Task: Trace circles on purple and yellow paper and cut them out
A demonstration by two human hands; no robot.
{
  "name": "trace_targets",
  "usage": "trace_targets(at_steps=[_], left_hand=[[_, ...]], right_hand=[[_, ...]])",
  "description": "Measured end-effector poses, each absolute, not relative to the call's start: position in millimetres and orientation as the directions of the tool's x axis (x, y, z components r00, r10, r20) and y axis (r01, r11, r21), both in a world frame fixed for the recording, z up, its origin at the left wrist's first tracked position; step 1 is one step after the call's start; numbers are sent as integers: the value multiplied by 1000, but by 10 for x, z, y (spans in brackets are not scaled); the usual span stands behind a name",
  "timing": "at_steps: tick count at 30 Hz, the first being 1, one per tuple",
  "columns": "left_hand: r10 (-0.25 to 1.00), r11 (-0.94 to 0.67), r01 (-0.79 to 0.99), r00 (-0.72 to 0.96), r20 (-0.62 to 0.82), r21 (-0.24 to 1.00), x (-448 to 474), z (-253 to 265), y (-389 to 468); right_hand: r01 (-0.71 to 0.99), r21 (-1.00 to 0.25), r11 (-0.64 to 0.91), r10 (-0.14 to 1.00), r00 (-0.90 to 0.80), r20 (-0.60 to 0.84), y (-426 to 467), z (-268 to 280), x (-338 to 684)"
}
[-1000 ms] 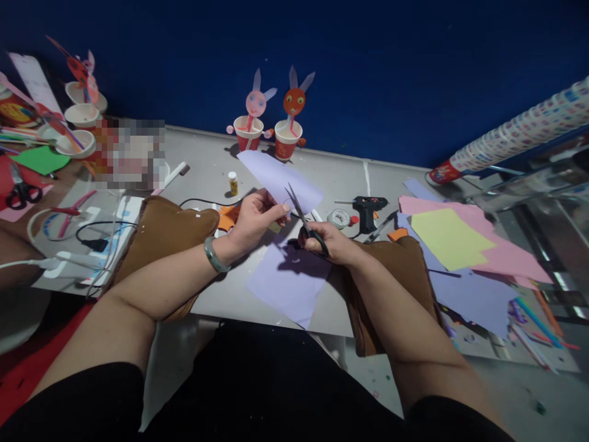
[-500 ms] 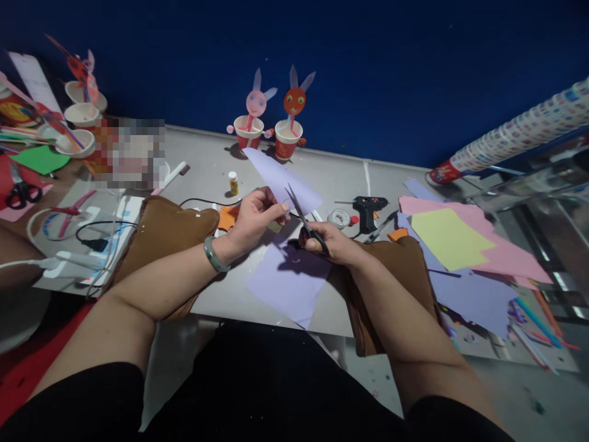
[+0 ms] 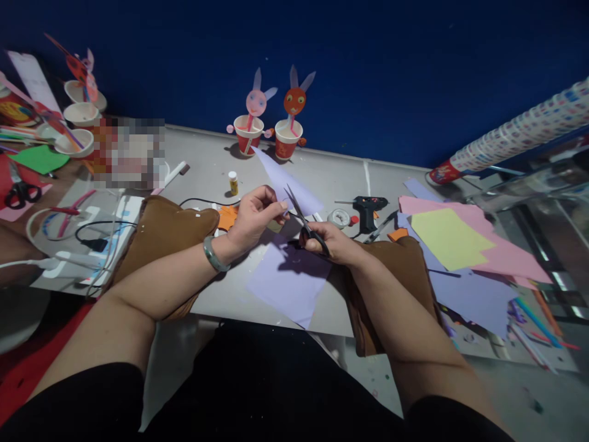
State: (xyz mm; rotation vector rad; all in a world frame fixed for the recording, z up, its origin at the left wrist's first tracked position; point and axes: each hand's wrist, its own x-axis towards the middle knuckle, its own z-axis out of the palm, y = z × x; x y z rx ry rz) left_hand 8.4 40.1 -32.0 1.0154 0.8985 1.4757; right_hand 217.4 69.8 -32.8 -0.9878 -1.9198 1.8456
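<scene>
My left hand (image 3: pixel 259 213) pinches a sheet of purple paper (image 3: pixel 294 184) at its near edge; the sheet curls up and away over the table. My right hand (image 3: pixel 329 240) is closed around the handles of black-handled scissors (image 3: pixel 301 216). Their blades point up and to the left, slightly apart, at the paper near my left fingertips. Below both hands, a second purple sheet (image 3: pixel 285 288) lies flat with the shadow of my hands on it. A bracelet is on my left wrist.
Two rabbit-faced paper cups (image 3: pixel 288 140) stand by the blue wall. A hot glue gun (image 3: pixel 367 212), tape roll (image 3: pixel 339 218) and small bottle (image 3: pixel 233 183) lie around. Brown cushions (image 3: pixel 161 236) sit under my forearms. Coloured paper (image 3: pixel 451 236) is piled right, a power strip (image 3: pixel 117 239) left.
The purple sheet has turned a little, its far tip shifting to the right and looking narrower. My left fingers have shifted slightly; the scissors stay nearly in place.
</scene>
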Motion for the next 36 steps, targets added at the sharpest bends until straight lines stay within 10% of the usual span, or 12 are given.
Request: trace_targets(at_steps=[36], left_hand=[[992, -124, -316, -19, 124, 941, 90, -326, 386]], right_hand=[[279, -960, -31, 655, -719, -230, 706, -344, 2160]])
